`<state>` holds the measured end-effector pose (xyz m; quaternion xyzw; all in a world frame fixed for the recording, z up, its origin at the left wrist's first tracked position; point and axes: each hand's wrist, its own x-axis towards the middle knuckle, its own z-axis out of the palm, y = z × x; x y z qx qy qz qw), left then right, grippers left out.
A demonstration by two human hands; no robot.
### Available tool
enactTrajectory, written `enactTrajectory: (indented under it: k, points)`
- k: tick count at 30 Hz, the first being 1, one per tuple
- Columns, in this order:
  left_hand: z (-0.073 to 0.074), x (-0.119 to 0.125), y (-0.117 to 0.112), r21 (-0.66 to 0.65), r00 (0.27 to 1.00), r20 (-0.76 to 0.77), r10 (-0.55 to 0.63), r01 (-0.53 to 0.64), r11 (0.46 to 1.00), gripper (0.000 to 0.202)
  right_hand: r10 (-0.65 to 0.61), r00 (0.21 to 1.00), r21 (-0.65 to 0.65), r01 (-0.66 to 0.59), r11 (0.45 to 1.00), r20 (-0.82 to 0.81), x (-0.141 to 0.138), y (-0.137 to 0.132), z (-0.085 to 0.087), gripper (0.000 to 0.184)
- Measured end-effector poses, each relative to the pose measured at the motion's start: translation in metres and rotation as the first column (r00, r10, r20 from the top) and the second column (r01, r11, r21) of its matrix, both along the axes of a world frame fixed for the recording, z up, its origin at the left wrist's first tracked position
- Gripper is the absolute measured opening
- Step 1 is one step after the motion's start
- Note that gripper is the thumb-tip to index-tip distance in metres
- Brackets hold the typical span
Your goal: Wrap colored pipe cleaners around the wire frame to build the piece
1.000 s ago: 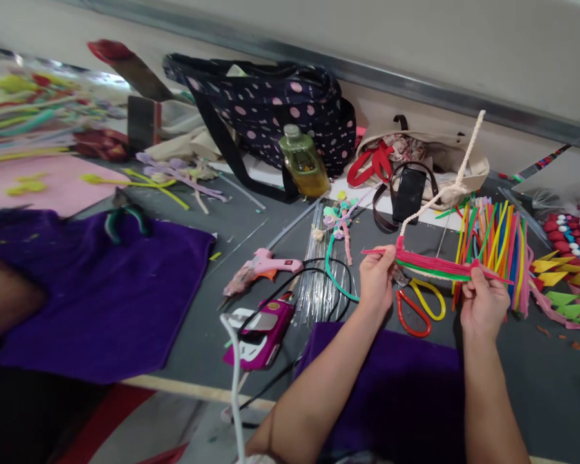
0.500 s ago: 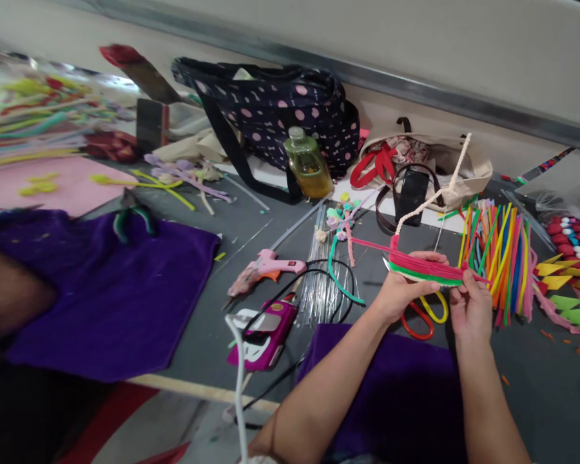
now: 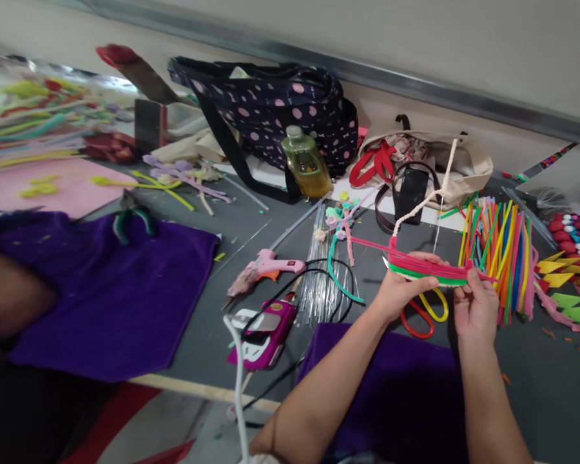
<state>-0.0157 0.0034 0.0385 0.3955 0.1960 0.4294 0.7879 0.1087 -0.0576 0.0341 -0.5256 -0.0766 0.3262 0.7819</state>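
Note:
In the head view, my left hand (image 3: pixel 406 291) grips a boat-shaped pipe-cleaner model (image 3: pixel 428 265) by its left and lower part. Its body has stacked pink, green and white pipe cleaners, and a twisted cream frame (image 3: pixel 418 209) rises from its left end. My right hand (image 3: pixel 474 303) pinches the right end of the pink strands between thumb and fingers. A pink pipe cleaner (image 3: pixel 370 243) sticks out leftward from the model. Beneath both hands lie scissors (image 3: pixel 418 322) with red and yellow handle loops, partly hidden.
A bundle of coloured pipe cleaners (image 3: pixel 505 258) lies right of my hands. Leftward are clear glue sticks (image 3: pixel 314 277), a pink glue gun (image 3: pixel 265 270) with its black cord, and a magenta case (image 3: pixel 268 335). A green bottle (image 3: pixel 305 161) stands behind. Another person's arm (image 3: pixel 14 290) enters at left.
My right hand has shifted slightly right with the pink strands' end. The cream frame's top has leaned left. My left hand keeps its hold.

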Motion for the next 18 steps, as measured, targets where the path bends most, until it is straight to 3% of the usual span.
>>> enactTrajectory:
  k: [3,9,13,18]
  points:
    - [-0.003,0.001,0.002,-0.082,0.997,-0.012,0.076,-0.077,0.994,0.027,-0.050,0.994,-0.014,0.052,0.999,0.099,-0.003,0.000,0.000,0.031]
    - [-0.008,0.000,0.008,-0.259,0.974,-0.113,0.197,-0.220,0.940,0.034,-0.149,0.938,-0.026,0.166,0.986,0.311,-0.004,-0.001,-0.002,0.028]
    - [-0.014,-0.003,0.016,-0.243,0.931,-0.166,0.325,-0.358,0.902,0.037,-0.173,0.925,-0.012,0.188,0.982,0.339,0.000,-0.002,-0.003,0.027]
    - [-0.021,-0.008,0.025,-0.209,0.915,-0.189,0.356,-0.392,0.896,0.035,-0.217,0.910,0.016,0.226,0.974,0.355,0.011,-0.003,-0.002,0.025]
